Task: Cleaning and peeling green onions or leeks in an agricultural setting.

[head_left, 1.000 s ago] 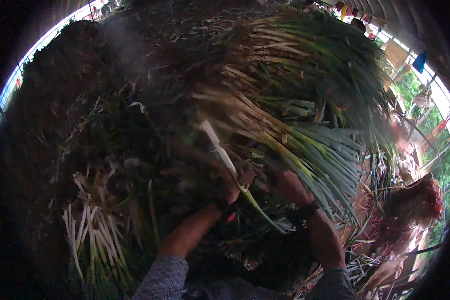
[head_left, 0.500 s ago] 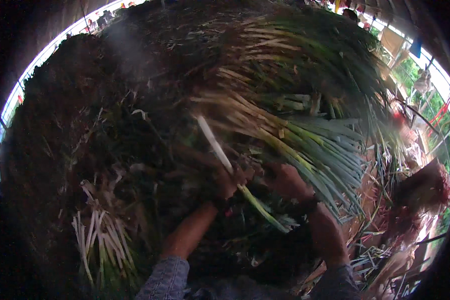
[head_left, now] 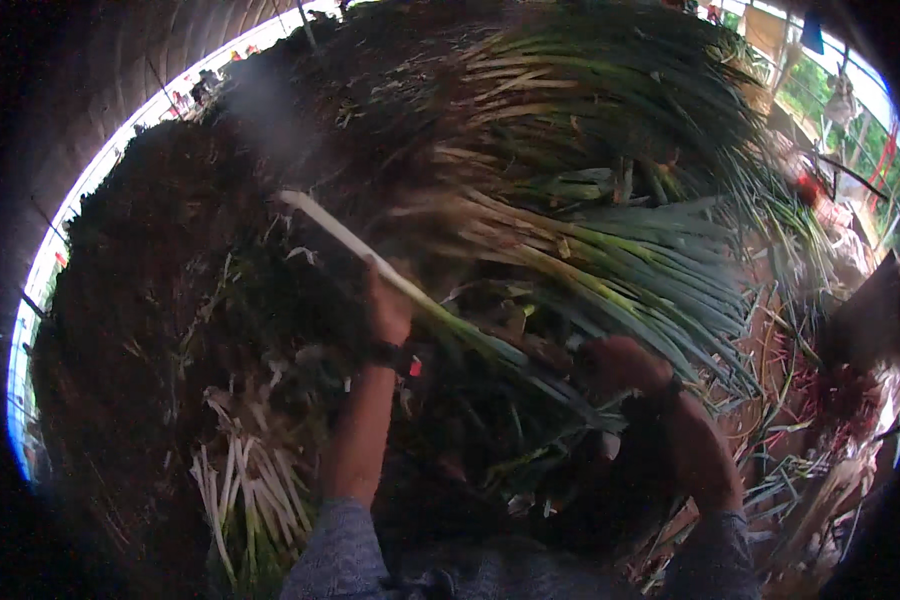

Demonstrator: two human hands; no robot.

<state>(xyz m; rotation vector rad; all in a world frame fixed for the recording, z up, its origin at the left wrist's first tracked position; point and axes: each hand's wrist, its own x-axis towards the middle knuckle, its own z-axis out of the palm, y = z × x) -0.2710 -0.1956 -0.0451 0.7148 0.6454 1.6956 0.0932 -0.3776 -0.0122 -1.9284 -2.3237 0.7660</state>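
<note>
A long green onion [head_left: 338, 230], with a white stalk and green leaves, lies slantwise before me. My left hand [head_left: 390, 308] is closed round it where the white turns to green; a dark band with a red spot is on that wrist. To the right, near the leaf end, my right hand [head_left: 625, 364] is closed, its fingertips in shadow. A dim brownish strip runs from it toward the onion; whether it holds this strip or the leaves is unclear. At lower left lies a bunch of green onions with pale stalks [head_left: 250, 490].
A large heap of untrimmed green onions [head_left: 610, 235] spreads to the right, leaves pointing right. Dark, earthy plant waste [head_left: 140, 300] is piled at the left. Reddish netting [head_left: 845, 400] and scattered leaves lie at the far right.
My left hand has moved up and left with the green onion, which now slants further left. My right hand has shifted slightly right, so the hands are farther apart.
</note>
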